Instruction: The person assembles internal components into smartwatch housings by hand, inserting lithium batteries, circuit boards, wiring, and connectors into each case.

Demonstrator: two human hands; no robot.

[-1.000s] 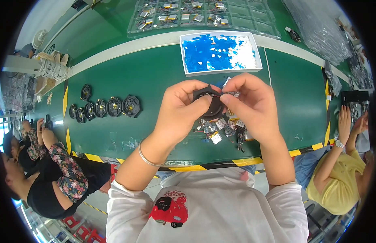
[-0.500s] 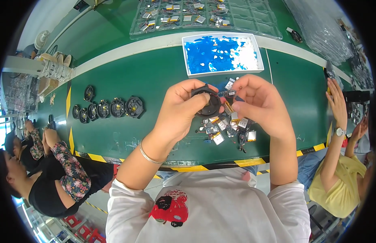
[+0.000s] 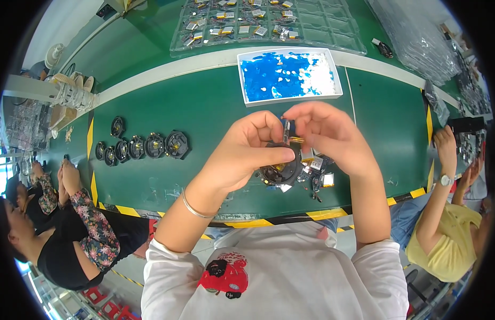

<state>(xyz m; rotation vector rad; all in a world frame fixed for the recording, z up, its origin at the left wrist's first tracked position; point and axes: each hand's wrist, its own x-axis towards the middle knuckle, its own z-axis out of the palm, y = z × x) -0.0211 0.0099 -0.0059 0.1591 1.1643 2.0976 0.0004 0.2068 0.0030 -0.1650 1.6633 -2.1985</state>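
Over the front middle of the table, my left hand [image 3: 246, 149] grips a round black plastic housing [image 3: 283, 173], its thumb across the upper rim. My right hand [image 3: 328, 137] is closed beside it, thumb and fingers pinched on a small battery [image 3: 296, 140] with a yellow edge. A narrow dark strip [image 3: 286, 129] stands between the fingertips of both hands; what it belongs to is unclear. Just under the hands lies a pile of loose silver batteries [image 3: 328, 180] with dark boards and wires, partly hidden by the housing and my right hand.
Several black housings [image 3: 154, 145] stand in a row at the left. Behind my hands is a white box [image 3: 290, 100] with blue and white contents. Farther back lies a clear compartment tray [image 3: 322, 32] of batteries. Co-workers sit on both sides, one in a yellow top [image 3: 445, 240].
The housing has moved down and tilted, showing yellow parts inside. My left fingers have shifted up toward the right hand's fingertips, and the dark strip now stands upright between them.
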